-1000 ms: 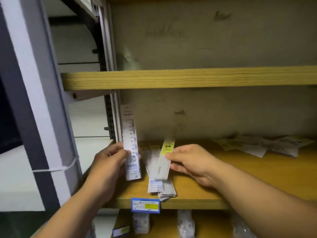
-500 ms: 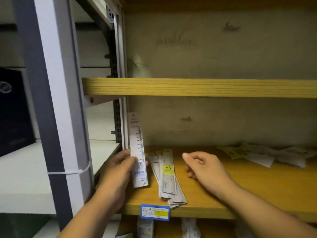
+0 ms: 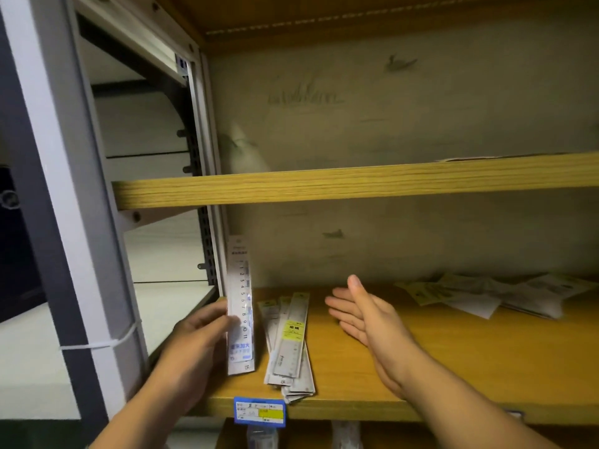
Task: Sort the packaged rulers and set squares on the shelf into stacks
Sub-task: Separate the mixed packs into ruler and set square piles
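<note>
One ruler stack [image 3: 288,345] was seen at shelf [image 3: 453,367] front, 7 o'clock. Another packaged ruler [image 3: 241,306] was gripped upright by left hand [image 3: 197,338], 9 o'clock of stack. Empty right hand [image 3: 363,315] was spread flat. At 2 o'clock, loose packets [image 3: 486,296] were judged unsorted.

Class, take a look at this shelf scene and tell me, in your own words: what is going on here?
A person is sorting stationery on a wooden shelf. The left hand holds one packaged ruler upright at the shelf's left end. The right hand is open and empty, just right of a stack of rulers lying flat. A loose pile of packets lies further right, unsorted.
</note>
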`<state>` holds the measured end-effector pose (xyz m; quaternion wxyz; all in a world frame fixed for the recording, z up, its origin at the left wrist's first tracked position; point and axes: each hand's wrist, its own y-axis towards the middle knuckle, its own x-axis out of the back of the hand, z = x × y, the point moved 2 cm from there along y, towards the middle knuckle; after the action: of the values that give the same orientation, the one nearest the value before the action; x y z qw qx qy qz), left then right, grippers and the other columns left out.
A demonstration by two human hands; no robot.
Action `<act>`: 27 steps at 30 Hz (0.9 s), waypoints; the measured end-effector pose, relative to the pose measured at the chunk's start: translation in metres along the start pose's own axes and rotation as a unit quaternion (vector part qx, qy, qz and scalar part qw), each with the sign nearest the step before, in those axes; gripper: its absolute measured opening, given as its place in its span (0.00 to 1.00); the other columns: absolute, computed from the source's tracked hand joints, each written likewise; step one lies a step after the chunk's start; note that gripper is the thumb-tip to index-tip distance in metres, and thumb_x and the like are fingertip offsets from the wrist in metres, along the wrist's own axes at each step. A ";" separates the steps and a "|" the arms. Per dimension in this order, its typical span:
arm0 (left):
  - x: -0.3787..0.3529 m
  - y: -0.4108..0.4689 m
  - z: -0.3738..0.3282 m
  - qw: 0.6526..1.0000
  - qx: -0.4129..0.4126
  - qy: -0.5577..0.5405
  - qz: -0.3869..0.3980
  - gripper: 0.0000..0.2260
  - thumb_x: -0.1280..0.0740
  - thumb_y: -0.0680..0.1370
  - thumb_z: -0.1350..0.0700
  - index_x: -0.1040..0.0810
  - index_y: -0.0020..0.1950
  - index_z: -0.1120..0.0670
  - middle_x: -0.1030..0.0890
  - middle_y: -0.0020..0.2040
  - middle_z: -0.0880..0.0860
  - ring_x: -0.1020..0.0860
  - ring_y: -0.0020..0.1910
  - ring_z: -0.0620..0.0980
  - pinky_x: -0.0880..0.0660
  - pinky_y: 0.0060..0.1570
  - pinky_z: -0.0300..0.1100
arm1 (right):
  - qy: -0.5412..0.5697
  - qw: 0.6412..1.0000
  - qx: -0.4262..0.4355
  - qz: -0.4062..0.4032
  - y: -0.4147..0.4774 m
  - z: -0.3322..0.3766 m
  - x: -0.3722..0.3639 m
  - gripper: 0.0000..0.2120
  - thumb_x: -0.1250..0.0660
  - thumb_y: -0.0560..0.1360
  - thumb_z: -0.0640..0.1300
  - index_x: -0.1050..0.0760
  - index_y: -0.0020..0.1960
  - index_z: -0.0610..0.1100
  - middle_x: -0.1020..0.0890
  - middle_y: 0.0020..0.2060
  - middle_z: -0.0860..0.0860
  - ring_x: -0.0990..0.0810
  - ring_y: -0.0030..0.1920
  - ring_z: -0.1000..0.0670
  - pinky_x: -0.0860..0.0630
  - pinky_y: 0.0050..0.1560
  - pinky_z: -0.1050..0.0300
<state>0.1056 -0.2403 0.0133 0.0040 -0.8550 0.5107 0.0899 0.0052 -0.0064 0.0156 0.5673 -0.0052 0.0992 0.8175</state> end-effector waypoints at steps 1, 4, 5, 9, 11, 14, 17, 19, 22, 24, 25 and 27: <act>-0.001 -0.001 -0.001 1.000 -0.002 0.005 -0.003 0.12 0.36 0.81 0.66 0.15 0.56 0.57 0.12 0.51 0.63 0.15 0.49 0.62 0.19 0.51 0.55 | 0.000 1.000 0.001 0.003 0.000 0.000 0.000 0.36 0.39 0.71 0.67 0.23 0.69 0.44 0.15 0.62 0.48 0.17 0.62 0.52 0.25 0.67 0.56; -0.005 -0.002 -0.007 1.000 -0.018 0.018 0.001 0.12 0.36 0.81 0.66 0.13 0.53 0.55 0.12 0.52 0.63 0.14 0.48 0.62 0.18 0.51 0.57 | -0.011 1.000 0.002 0.015 -0.001 0.000 0.000 0.30 0.37 0.76 0.64 0.23 0.69 0.45 0.15 0.61 0.49 0.16 0.61 0.54 0.24 0.66 0.56; -0.008 -0.001 -0.011 0.999 -0.025 0.022 0.002 0.12 0.35 0.81 0.66 0.12 0.52 0.55 0.12 0.52 0.63 0.14 0.48 0.62 0.18 0.52 0.58 | -0.017 1.000 0.002 0.022 -0.001 0.001 -0.001 0.28 0.36 0.78 0.61 0.24 0.70 0.45 0.15 0.61 0.50 0.16 0.60 0.55 0.23 0.65 0.57; -0.040 -0.002 -0.025 0.997 -0.046 0.052 0.044 0.10 0.31 0.80 0.63 0.13 0.56 0.53 0.11 0.52 0.57 0.12 0.51 0.58 0.16 0.50 0.56 | -0.013 0.999 -0.009 0.047 -0.002 0.002 -0.001 0.21 0.33 0.80 0.53 0.24 0.70 0.45 0.13 0.56 0.52 0.14 0.57 0.55 0.19 0.58 0.61; -0.065 -0.002 -0.027 0.993 -0.048 0.074 0.078 0.10 0.29 0.79 0.64 0.14 0.58 0.55 0.11 0.51 0.57 0.12 0.50 0.57 0.15 0.47 0.51 | -0.008 0.998 -0.016 0.062 -0.005 0.004 -0.001 0.16 0.33 0.81 0.50 0.22 0.67 0.47 0.12 0.55 0.50 0.12 0.54 0.55 0.17 0.56 0.60; -0.093 -0.002 -0.023 0.987 -0.053 0.103 0.115 0.10 0.28 0.78 0.65 0.14 0.57 0.56 0.11 0.50 0.58 0.12 0.50 0.56 0.16 0.49 0.50 | -0.012 0.996 -0.015 0.087 -0.008 0.006 -0.001 0.11 0.35 0.83 0.47 0.19 0.63 0.49 0.10 0.52 0.50 0.12 0.53 0.53 0.16 0.52 0.60; -0.099 0.001 -0.016 0.983 -0.056 0.122 0.122 0.11 0.28 0.78 0.64 0.14 0.59 0.55 0.11 0.51 0.56 0.12 0.50 0.55 0.16 0.53 0.54 | -0.013 0.997 -0.020 0.078 -0.006 0.004 0.003 0.11 0.36 0.84 0.43 0.19 0.64 0.48 0.10 0.51 0.50 0.12 0.52 0.51 0.16 0.48 0.60; -0.099 0.001 -0.013 0.982 -0.054 0.130 0.124 0.12 0.27 0.78 0.63 0.14 0.60 0.54 0.11 0.52 0.55 0.12 0.51 0.54 0.16 0.54 0.54 | -0.016 0.997 -0.028 0.074 -0.004 0.002 0.004 0.12 0.35 0.83 0.42 0.19 0.65 0.46 0.10 0.51 0.48 0.11 0.52 0.50 0.16 0.48 0.59; -0.096 0.002 -0.012 0.982 -0.062 0.134 0.116 0.12 0.26 0.77 0.62 0.14 0.58 0.52 0.11 0.50 0.54 0.12 0.50 0.53 0.15 0.52 0.50 | -0.015 0.997 -0.034 0.074 -0.001 -0.001 0.004 0.12 0.35 0.83 0.40 0.19 0.65 0.44 0.10 0.51 0.47 0.11 0.52 0.49 0.17 0.46 0.59; -0.086 0.002 -0.018 0.981 -0.082 0.147 0.096 0.12 0.25 0.76 0.59 0.15 0.59 0.49 0.11 0.50 0.51 0.12 0.49 0.50 0.16 0.50 0.44 | -0.006 0.997 -0.038 0.067 -0.001 -0.001 0.004 0.11 0.35 0.83 0.39 0.19 0.64 0.43 0.10 0.50 0.47 0.11 0.50 0.49 0.16 0.44 0.59; -0.077 0.002 -0.021 0.982 -0.091 0.144 0.085 0.14 0.24 0.76 0.57 0.16 0.60 0.48 0.11 0.51 0.49 0.12 0.51 0.49 0.16 0.51 0.43 | -0.002 0.997 -0.040 0.064 -0.001 0.000 0.004 0.11 0.35 0.83 0.38 0.19 0.63 0.42 0.10 0.49 0.46 0.11 0.49 0.49 0.16 0.44 0.59; -0.052 0.005 -0.025 0.989 -0.092 0.099 0.067 0.19 0.25 0.73 0.53 0.18 0.64 0.49 0.11 0.55 0.50 0.13 0.55 0.50 0.18 0.57 0.47 | -0.002 0.997 -0.042 0.063 -0.003 0.001 0.004 0.09 0.34 0.82 0.38 0.19 0.61 0.42 0.10 0.48 0.46 0.11 0.47 0.50 0.16 0.43 0.60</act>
<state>0.0811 -0.1993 0.0462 -0.1310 -0.8203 0.5544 0.0513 0.0065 -0.0020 0.0161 0.5141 -0.0210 0.0634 0.8552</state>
